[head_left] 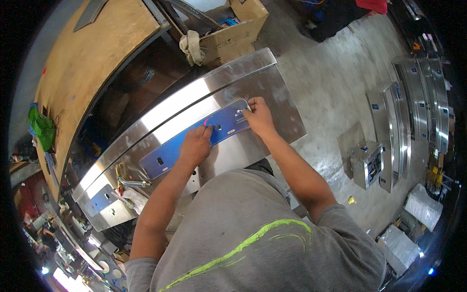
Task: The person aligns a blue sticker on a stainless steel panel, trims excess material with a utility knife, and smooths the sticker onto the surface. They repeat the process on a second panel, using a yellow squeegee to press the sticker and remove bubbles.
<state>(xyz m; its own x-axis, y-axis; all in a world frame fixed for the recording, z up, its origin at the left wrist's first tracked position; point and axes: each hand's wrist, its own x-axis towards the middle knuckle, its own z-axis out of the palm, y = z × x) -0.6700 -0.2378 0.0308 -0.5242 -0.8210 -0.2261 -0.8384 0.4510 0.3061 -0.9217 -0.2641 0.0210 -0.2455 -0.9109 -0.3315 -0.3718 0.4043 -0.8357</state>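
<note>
Since I'm standing right here, I'll say what I see: somebody in a grey tee with a green streak is bent over a long shiny metal panel (pixel 243 151) that runs at a slant in front of them. There's a blue strip (pixel 174 147) with cutouts lying along the panel's face, and both bare hands are on it. The left hand (pixel 196 145) is curled around the middle, fingertips by a little red bit (pixel 206 121); can't tell if that grip is clamped on anything. The right hand (pixel 260 117) is at the strip's rounded far end, thumb a bit away from the fingertips, but honestly can't tell if that grip is pinching the edge.

Over by the panel's left end there's a smaller blue plate (pixel 103 197) and a brass-and-silver fitting (pixel 132 183). Beyond it is a curved-looking wooden table (pixel 112 58) with a green bag (pixel 42 127), plus an open cardboard box (pixel 236 39). More metal panels (pixel 384 136) are on the floor to the right.
</note>
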